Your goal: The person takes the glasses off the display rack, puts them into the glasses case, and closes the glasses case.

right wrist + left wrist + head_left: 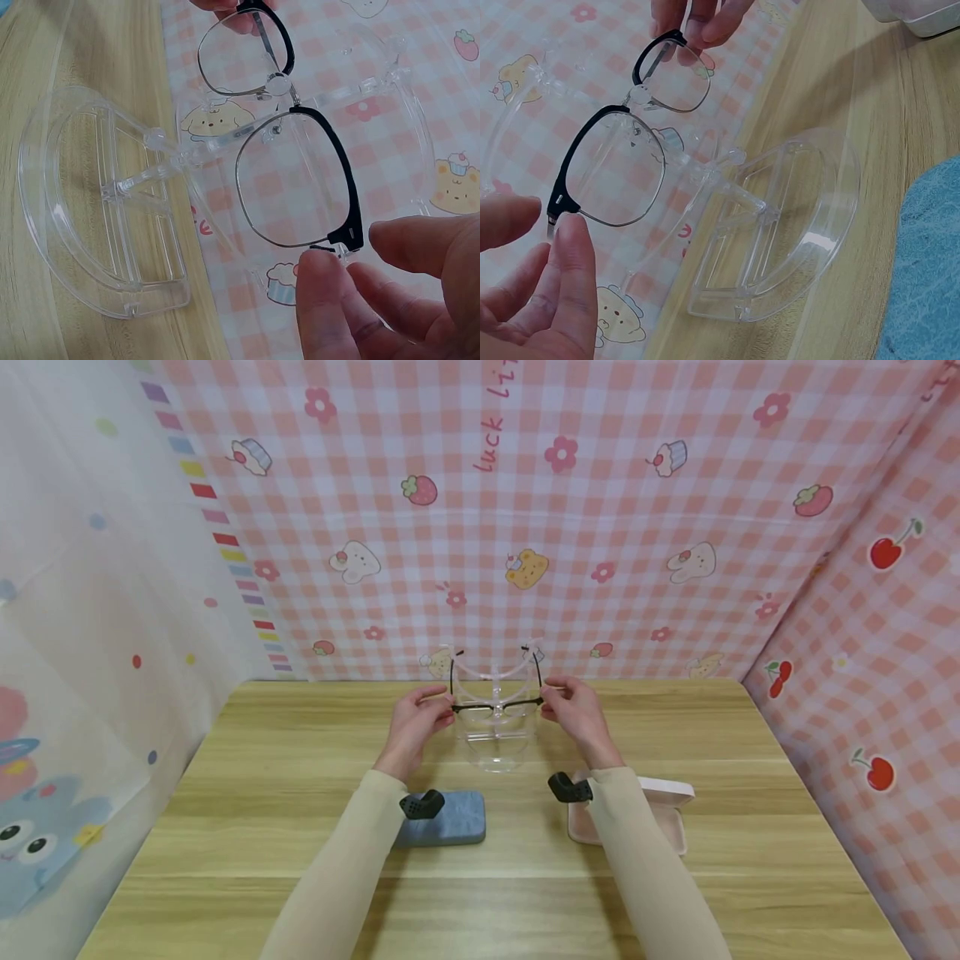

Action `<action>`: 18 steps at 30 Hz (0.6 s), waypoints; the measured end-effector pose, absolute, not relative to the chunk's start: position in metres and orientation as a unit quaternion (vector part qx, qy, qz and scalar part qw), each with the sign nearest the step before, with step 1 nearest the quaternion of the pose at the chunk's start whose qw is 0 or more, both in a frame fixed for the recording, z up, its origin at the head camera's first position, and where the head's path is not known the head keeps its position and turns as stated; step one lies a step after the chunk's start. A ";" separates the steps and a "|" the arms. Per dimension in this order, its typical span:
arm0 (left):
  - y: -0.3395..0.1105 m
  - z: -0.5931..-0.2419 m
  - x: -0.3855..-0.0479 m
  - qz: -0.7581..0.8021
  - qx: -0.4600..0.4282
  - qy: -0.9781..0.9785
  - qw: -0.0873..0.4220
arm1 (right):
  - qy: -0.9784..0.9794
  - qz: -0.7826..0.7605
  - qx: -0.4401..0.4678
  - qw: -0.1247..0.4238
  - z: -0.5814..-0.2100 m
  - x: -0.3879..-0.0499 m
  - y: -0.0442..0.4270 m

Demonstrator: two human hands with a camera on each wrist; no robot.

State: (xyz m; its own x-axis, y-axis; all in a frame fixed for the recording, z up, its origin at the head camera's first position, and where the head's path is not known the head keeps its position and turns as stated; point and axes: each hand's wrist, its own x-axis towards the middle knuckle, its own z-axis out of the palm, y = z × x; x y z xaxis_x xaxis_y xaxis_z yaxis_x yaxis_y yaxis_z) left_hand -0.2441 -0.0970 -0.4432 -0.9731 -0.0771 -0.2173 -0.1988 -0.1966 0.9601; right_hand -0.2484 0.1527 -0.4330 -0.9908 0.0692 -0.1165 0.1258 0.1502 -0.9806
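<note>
Black-browed eyeglasses [480, 707] are at the clear plastic display stand [497, 752], their temples pointing back toward the wall. At the left hinge corner is the left hand [414, 724], its thumb and fingers around the frame end in the left wrist view. My right hand [581, 714] holds the other corner between thumb and fingers, seen close in the right wrist view. The bridge of the glasses [639, 95] sits against the stand's clear nose piece. Both lenses face the front, and the stand's half-round base [52, 217] rests on the table.
A blue glasses case [450, 818] lies near the left forearm. Partly under the right forearm is an open pale pink case [671, 827] with a white lid edge. The wooden table [285, 860] meets a checked cloth wall [465, 552] behind the stand.
</note>
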 end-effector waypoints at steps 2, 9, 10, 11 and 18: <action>-0.097 -0.444 -0.245 0.764 -0.109 0.634 0.039 | 0.756 -0.651 0.062 0.024 -0.434 -0.249 0.152; -0.096 -0.446 -0.245 0.766 -0.103 0.634 0.031 | 0.741 -0.668 0.058 0.026 -0.435 -0.250 0.151; -0.095 -0.445 -0.245 0.766 -0.103 0.634 0.030 | 0.739 -0.670 0.058 0.026 -0.435 -0.250 0.151; -0.095 -0.445 -0.245 0.767 -0.103 0.632 0.030 | 0.737 -0.673 0.059 0.025 -0.434 -0.251 0.151; -0.095 -0.444 -0.245 0.771 -0.106 0.627 0.035 | 0.723 -0.686 0.072 0.034 -0.430 -0.250 0.151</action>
